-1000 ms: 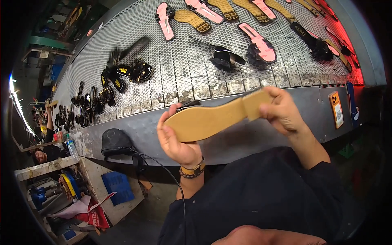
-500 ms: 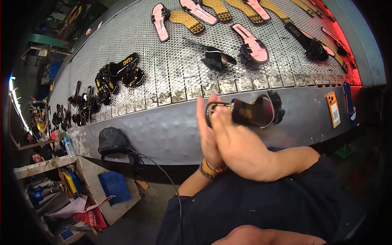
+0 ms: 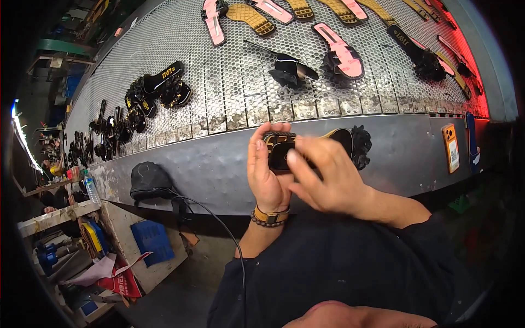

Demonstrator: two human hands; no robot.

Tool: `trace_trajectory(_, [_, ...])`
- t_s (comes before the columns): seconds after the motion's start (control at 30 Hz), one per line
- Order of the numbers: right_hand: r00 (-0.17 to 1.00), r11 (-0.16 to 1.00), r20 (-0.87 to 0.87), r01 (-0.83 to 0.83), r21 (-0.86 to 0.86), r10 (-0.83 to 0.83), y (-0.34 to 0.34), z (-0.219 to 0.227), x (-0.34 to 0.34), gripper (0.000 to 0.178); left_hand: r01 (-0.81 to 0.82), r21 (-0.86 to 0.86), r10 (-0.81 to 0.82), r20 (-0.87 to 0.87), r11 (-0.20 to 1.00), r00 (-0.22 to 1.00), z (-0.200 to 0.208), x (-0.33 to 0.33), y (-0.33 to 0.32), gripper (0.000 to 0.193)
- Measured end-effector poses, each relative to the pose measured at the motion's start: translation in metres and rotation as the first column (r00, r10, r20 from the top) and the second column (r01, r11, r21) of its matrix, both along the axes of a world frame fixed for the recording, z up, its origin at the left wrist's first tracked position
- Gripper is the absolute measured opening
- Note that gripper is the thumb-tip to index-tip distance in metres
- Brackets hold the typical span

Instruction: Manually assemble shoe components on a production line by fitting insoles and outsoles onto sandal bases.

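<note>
A black sandal (image 3: 277,152) with a tan, patterned sole edge is held above the grey metal ledge. Its dark furry upper (image 3: 361,147) points right. My left hand (image 3: 268,177) is closed around the left end, fingers behind it and thumb up along its side. Over the middle of the sandal is my right hand (image 3: 333,175), fingers bent and apart, the tips near or on its inner face. Some of those fingertips are smeared by motion, and contact is hard to make out. The right hand hides part of the sandal.
Beyond the ledge (image 3: 219,164) lies a perforated metal conveyor (image 3: 229,71) with pink-lined sandals (image 3: 344,54), tan soles (image 3: 251,19) and a pile of black sandals (image 3: 156,90). A black cap-like pouch (image 3: 150,180) with a cable sits left; an orange phone (image 3: 451,147) is right.
My hands were pressed together over the sandal's left end; now my right hand has lifted off and moved right. The sandal has turned and shifted slightly left with my left hand.
</note>
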State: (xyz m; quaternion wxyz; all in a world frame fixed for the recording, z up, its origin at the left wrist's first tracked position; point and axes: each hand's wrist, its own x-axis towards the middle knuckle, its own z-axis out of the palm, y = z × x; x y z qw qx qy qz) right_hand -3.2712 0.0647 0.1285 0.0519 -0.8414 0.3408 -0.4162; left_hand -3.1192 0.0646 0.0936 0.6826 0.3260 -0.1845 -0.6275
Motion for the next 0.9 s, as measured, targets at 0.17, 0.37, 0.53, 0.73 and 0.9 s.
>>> trace_trajectory(0.17, [0.991,0.951,-0.137,0.052,0.304,-0.01,-0.006,-0.002,-0.004,0.063,0.012,-0.03,-0.011,0.022,0.999,1.0,-0.002,-0.003,0.0,0.04])
trace_trajectory(0.37, [0.997,0.895,-0.08,0.049,0.443,-0.015,-0.008,0.006,-0.002,0.059,0.024,-0.075,-0.025,-0.011,0.997,1.0,-0.008,-0.003,0.002,0.044])
trace_trajectory(0.53, [0.999,0.895,-0.033,0.032,0.446,-0.019,-0.009,0.005,-0.002,0.058,-0.017,-0.127,0.026,0.073,0.992,0.997,0.003,-0.01,0.007,0.048])
trace_trajectory(0.73, [0.997,0.922,0.003,0.069,0.38,-0.076,-0.005,-0.011,-0.007,0.061,-0.005,-0.146,0.078,0.496,0.989,0.865,-0.003,-0.018,0.011,0.047])
trace_trajectory(0.9, [0.995,0.951,-0.004,0.094,0.294,-0.097,-0.004,-0.018,-0.012,0.06,0.076,-0.195,0.094,0.731,0.978,0.675,-0.005,-0.009,0.008,0.041])
